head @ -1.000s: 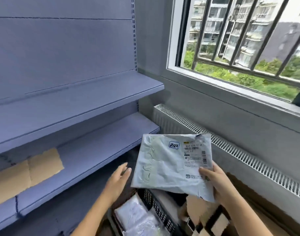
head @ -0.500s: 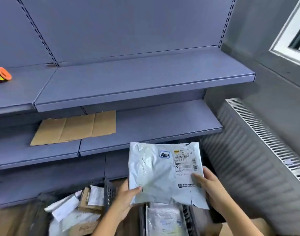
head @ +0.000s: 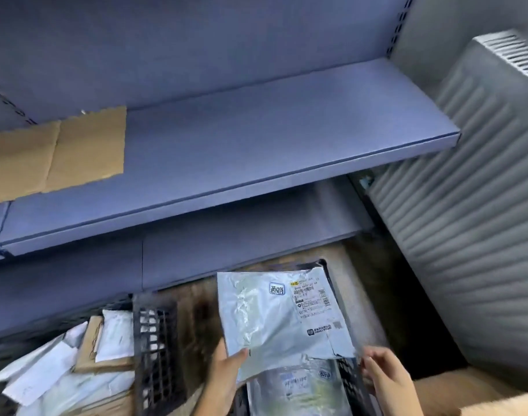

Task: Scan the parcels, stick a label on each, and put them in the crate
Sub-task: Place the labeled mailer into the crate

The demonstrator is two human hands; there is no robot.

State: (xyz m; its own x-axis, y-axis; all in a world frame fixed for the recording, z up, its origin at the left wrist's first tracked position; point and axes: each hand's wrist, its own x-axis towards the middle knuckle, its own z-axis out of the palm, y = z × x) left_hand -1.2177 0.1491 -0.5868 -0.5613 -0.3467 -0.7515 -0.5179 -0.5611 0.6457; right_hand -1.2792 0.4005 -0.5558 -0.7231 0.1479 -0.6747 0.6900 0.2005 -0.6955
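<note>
Head view: left hand [head: 226, 373] pinches the near-left corner of the grey poly mailer [head: 274, 322], held over the black crate [head: 351, 382] where one parcel [head: 295, 385] already lies; right hand [head: 385, 379] hangs relaxed, empty, just beside its torn near-right corner. Its blue sticker [head: 276, 288] suggests only the drop remains; the heap of parcels [head: 55, 382] at left looks undone. Half a second ago the right hand gripped it too

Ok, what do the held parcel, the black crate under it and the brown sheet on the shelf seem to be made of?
Parcel: thin plastic film, likely a poly mailer; grey-white, glossy and crinkled.
Crate: probably rigid moulded plastic; matt black lattice wall.
Sheet: cardboard; matt brown, with fold creases and a ragged upper edge.
</note>
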